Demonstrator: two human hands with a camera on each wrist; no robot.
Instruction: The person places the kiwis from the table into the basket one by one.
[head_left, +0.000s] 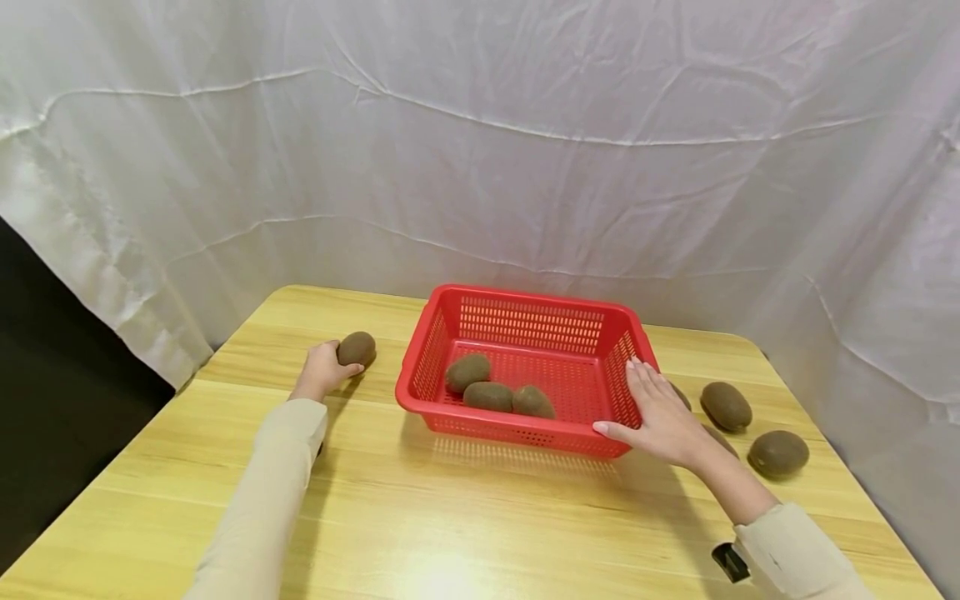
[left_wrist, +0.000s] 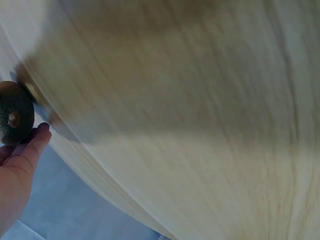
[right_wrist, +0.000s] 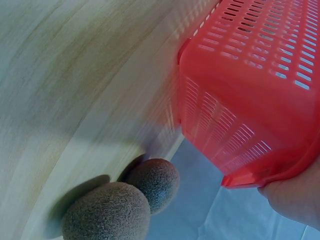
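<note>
Near the surface's (head_left: 480, 500) far-left corner, kiwi (head_left: 356, 348): gripped by left hand (head_left: 324, 371), fingers curled round it.
Feel, likely: light, fuzzy, bruisable; hold round the middle.
Right hand (head_left: 660, 410): flat, fingers straight, against basket (head_left: 525, 315) side.

We wear a long-sleeved top in pale beige on both arms. Our left sleeve (head_left: 262, 500) is smooth and plain, ending in a snug cuff at the wrist, with our left hand (head_left: 324, 369) bare beyond it. Our right sleeve (head_left: 795, 554) stops short of the wrist, leaving forearm and right hand (head_left: 660, 412) bare. A small black clip (head_left: 729, 561) sits at that cuff's nine o'clock edge.
</note>
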